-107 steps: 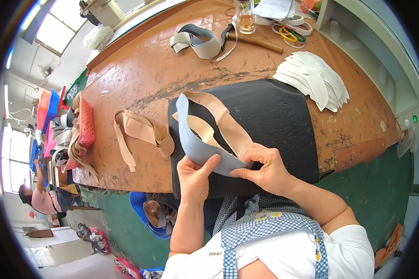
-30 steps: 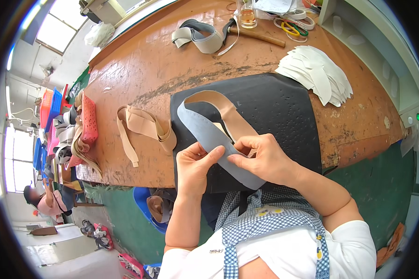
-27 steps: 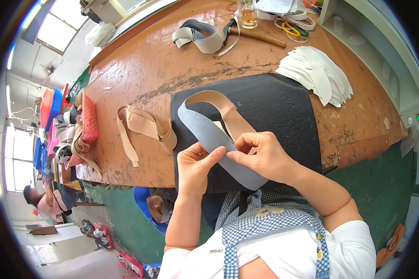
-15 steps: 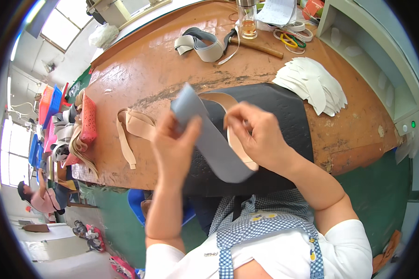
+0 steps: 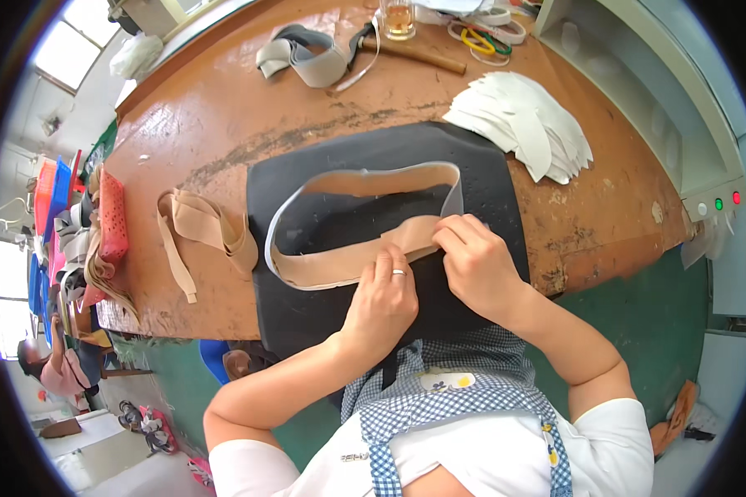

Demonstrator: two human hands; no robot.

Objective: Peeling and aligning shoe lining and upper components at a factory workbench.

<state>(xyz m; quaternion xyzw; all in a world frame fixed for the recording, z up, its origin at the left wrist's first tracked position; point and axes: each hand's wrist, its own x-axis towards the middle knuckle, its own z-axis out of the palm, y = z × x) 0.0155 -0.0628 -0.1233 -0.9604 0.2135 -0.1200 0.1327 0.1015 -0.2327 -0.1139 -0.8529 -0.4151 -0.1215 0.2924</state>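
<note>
A band of strip material [image 5: 331,263], tan inside and grey outside, stands on edge in a wide loop on the black mat [image 5: 307,315]. My left hand [image 5: 381,294], with a ring on one finger, grips the near side of the loop, its fingers together over the tan face. Just right of it, my right hand [image 5: 482,263] pinches the band near its right end, where one tan layer overlaps another. Whatever lies under the right fingertips is hidden.
Left of the mat lies a coiled tan strip [image 5: 207,224]. Farther back are a grey coil [image 5: 319,66], a hammer [image 5: 414,55], a glass of drink [image 5: 399,21] and scissors [image 5: 478,41]. White cut pieces [image 5: 526,124] are piled at right. A red basket [image 5: 113,219] stands left; a person [image 5: 62,369] is beyond.
The band has come down from the air and now forms a loop on the mat. My left hand has moved right and nearer, beside my right hand. The view has shifted.
</note>
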